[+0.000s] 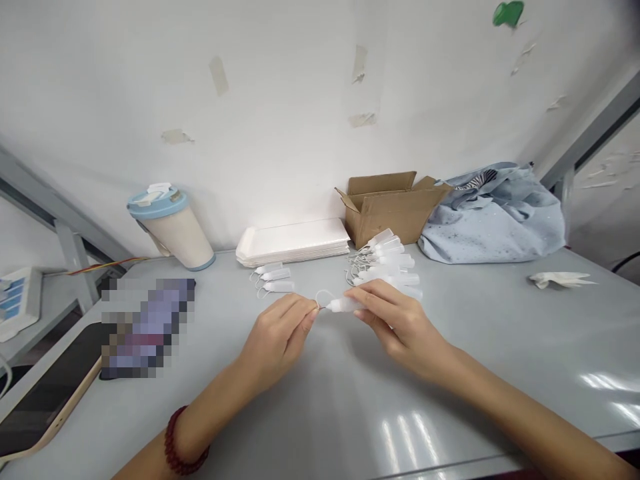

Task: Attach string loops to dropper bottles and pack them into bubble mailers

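My right hand [395, 320] holds a small translucent white needle-tip bottle [344, 305] lying sideways, its thin dark needle pointing left. My left hand [280, 333] pinches at the needle's end, where a thin white cord loop [325, 293] from the bottle runs into the fingertips. Whether a tiny cap sits between those fingers is hidden. Beyond my right hand lies a pile of similar bottles [387, 257] with curled white cords. Three more bottles [278, 285] rest in a small group beyond my left hand.
A stack of white padded envelopes [295, 240], an open cardboard box [390, 213] and a light blue cloth bag [495, 220] line the wall. A tumbler [175, 227] and two phones [55, 380] are at left. Crumpled tissue [560, 279] lies at right on the grey table [330, 413].
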`<state>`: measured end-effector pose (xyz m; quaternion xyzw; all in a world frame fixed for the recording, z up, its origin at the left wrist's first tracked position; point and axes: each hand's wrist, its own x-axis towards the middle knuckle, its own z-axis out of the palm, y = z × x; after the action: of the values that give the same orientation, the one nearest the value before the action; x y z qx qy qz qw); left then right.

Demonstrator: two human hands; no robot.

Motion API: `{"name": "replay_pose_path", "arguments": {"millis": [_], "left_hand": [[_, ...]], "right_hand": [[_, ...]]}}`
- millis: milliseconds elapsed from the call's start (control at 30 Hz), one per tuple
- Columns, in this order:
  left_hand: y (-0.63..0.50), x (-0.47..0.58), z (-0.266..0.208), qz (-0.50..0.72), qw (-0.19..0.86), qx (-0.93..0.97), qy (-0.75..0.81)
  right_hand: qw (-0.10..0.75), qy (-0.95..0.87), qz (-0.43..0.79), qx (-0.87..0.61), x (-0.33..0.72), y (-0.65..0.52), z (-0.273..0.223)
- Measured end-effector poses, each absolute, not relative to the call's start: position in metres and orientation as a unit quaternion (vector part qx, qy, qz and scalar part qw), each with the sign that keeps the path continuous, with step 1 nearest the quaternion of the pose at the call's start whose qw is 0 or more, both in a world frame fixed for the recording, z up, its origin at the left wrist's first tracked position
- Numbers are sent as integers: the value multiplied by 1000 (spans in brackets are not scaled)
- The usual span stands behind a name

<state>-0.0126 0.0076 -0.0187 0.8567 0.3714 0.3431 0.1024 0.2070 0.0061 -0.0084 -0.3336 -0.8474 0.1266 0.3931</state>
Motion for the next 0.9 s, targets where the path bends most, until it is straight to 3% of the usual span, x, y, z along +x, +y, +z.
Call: {"name": "replay_pose_path", "arguments": {"millis": [533,900], "left_hand": [[-1,-7,-12,300,202,846,392],[3,-7,1,322,498,651,473]], "right_hand": [[405,-866,45,-290,203,6,-22],[411,-863,-34,-292,208,11,-15]]}}
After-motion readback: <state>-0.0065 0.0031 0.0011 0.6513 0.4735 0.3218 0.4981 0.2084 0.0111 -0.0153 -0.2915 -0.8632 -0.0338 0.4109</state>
